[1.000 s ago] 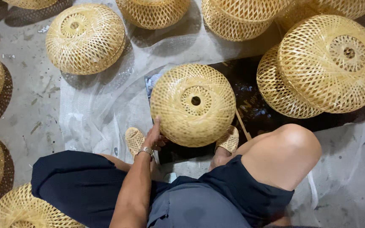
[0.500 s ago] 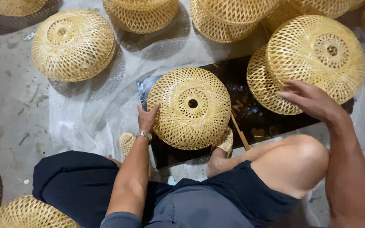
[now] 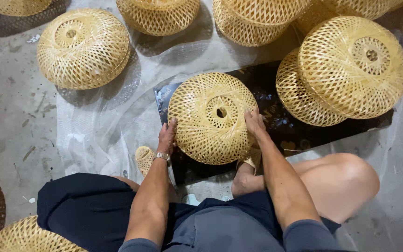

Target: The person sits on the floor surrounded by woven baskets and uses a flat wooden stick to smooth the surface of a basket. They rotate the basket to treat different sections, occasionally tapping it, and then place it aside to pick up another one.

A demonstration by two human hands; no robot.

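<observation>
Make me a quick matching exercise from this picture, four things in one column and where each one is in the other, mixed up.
Things:
1. left hand
2. right hand
3. wristwatch
4. black sheet

Places:
A. under the middle basket
B. on the basket's right side
C. on the left wrist
D. on the basket's left side

Pairs: 1-D, 2-B, 3-C, 4-A

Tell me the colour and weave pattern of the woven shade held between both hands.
Pale straw-yellow woven shade, open diamond lattice, tighter ring round its centre hole; head view.
</observation>
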